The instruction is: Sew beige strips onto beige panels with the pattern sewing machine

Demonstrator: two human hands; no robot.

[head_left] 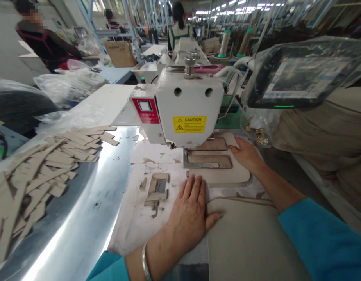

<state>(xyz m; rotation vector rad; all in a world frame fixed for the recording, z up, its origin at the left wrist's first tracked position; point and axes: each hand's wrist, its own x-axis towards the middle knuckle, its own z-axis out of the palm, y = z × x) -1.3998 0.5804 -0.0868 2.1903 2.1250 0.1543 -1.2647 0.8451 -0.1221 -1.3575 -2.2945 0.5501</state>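
Note:
My left hand point(188, 210) lies flat, fingers stretched forward and thumb out to the side, at the left edge of a smooth beige fabric panel point(251, 234). Under the head of a white sewing machine point(189, 101) sits another beige panel point(221, 177) with rounded corners. A metal clamp frame point(208, 165) with rectangular openings presses on that piece. My right hand point(246, 154) is closed at its right edge, thumb on top and the other fingers partly hidden. The needle area is mostly hidden behind the machine head.
Many beige strips point(51, 168) are heaped on the shiny metal table point(98, 210) at left. A plastic-wrapped control screen point(306, 78) overhangs the right side. Stacked beige fabric point(327, 128) stands below it. Thread cones point(224, 45) and other people point(179, 27) are farther back.

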